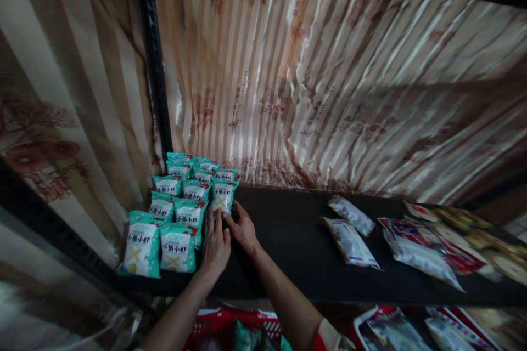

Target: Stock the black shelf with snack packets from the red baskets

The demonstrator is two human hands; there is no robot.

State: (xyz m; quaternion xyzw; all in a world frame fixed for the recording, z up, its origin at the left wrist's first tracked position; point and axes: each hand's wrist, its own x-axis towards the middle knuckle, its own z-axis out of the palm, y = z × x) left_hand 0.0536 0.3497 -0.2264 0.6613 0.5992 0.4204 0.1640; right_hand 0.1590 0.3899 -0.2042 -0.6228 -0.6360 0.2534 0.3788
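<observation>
Teal-and-white snack bags stand upright in rows at the left end of a black shelf (284, 241). At the right-hand row's front, one snack bag (223, 195) has both my hands at its lower part. My left hand (216, 245) reaches along its lower left with fingers stretched out, close beside a neighbouring snack bag (189, 213). On the other side, my right hand (244, 227) grips the lower right edge, thumb at the front and fingers around the side. Two larger-looking bags, a left front bag (140, 245) and a right front bag (178, 249), stand nearest me.
White-and-blue packets (352, 241) lie flat farther right, beside red packets (448, 247) and yellowish packs (465, 219). Below the shelf are a red basket (214, 321) with teal bags and a second basket (362, 321). A black post (158, 66) and striped curtain (267, 77) bound the shelf.
</observation>
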